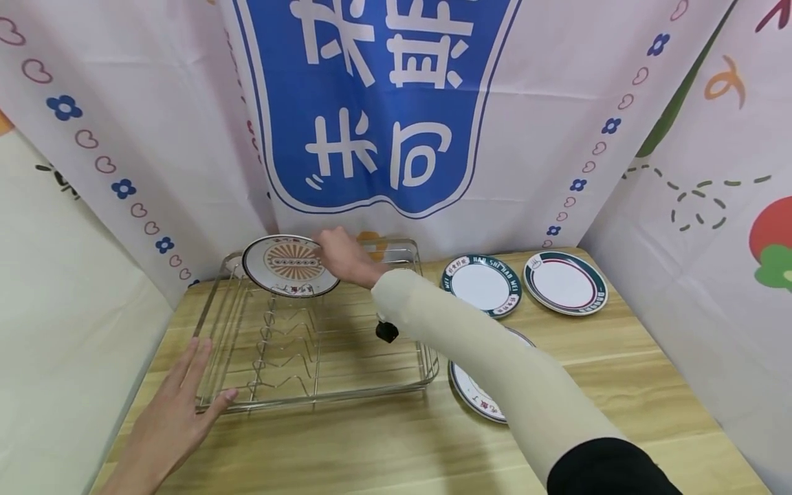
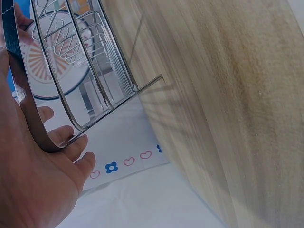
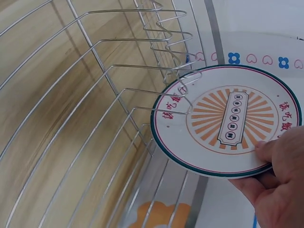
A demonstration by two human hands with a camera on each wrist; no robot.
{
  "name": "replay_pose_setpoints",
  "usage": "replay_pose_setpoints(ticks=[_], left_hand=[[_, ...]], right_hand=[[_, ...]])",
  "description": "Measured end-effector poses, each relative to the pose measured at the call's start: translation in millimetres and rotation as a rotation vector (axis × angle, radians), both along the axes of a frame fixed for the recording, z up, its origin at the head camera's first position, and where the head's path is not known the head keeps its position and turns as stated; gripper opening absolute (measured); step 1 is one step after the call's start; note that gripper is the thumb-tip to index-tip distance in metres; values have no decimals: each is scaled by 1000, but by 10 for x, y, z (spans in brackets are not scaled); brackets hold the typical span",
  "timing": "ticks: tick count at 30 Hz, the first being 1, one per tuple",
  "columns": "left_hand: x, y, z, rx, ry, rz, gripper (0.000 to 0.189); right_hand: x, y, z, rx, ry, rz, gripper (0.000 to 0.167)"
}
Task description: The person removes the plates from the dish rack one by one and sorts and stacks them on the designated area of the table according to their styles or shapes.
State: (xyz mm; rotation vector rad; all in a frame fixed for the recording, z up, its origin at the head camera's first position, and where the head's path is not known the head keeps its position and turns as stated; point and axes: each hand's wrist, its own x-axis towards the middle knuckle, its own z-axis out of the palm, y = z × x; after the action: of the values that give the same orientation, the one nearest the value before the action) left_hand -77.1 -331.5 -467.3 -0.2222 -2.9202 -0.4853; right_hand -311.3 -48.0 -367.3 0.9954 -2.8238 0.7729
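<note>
My right hand [image 1: 348,258] pinches the rim of a round white plate [image 1: 291,278], thumb on its face and fingers behind. In the right wrist view the plate [image 3: 209,154] shows an orange sunburst, red characters and a dark green rim. It stands tilted at the back left of a wire dish rack [image 1: 334,397], overlapping the wavy divider wires there. At the rack's front left corner rests my left hand [image 1: 170,419], fingers extended along the side and thumb over the front rail. The left wrist view shows this hand [image 2: 40,180] around the corner.
Right of the rack, two green-rimmed plates [image 1: 482,287] [image 1: 566,283] lie on the wooden table [image 1: 346,447]. Nearer, another plate [image 1: 473,393] is partly hidden under my right sleeve [image 1: 470,350]. A printed cloth [image 1: 544,89] hangs right behind the rack.
</note>
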Motion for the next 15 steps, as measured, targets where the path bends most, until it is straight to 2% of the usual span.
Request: replay_pose_setpoints(ticks=[9,15], left_hand=[[-29,10,5,7,5,-5,97],[-11,-4,2,8,-13,-6,97]], right_hand=[[51,379,329,-97,46,6,23],[151,686,551,-155,114,-6,23]])
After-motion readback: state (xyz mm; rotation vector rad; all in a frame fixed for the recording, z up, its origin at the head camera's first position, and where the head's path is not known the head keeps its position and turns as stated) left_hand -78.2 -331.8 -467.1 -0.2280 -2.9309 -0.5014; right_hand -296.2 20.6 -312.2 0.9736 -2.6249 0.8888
